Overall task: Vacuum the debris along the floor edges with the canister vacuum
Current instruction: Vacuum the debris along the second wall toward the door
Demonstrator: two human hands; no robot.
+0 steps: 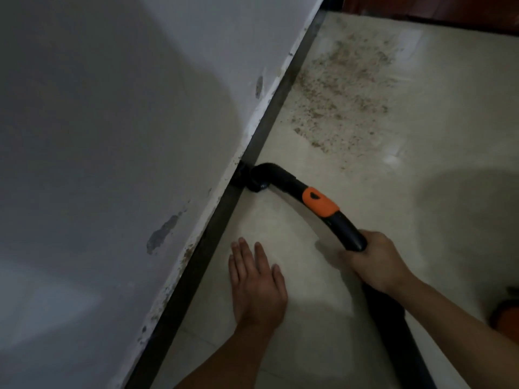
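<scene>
Right hand (376, 262) grips wand (345, 228); left hand (257, 287) (flat) open.

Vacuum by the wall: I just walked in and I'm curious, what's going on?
A person's right hand grips the black vacuum wand, whose nozzle sits against the dark strip below the wall. The left hand is open, flat over the tile floor. A patch of debris lies farther along, not yet vacuumed.

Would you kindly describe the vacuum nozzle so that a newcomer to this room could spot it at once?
Follow the dark strip where the grey wall meets the pale floor. Midway along it sits the nozzle, pressed into that edge. It is black and elbow-shaped, ending the wand with the orange band.
</scene>
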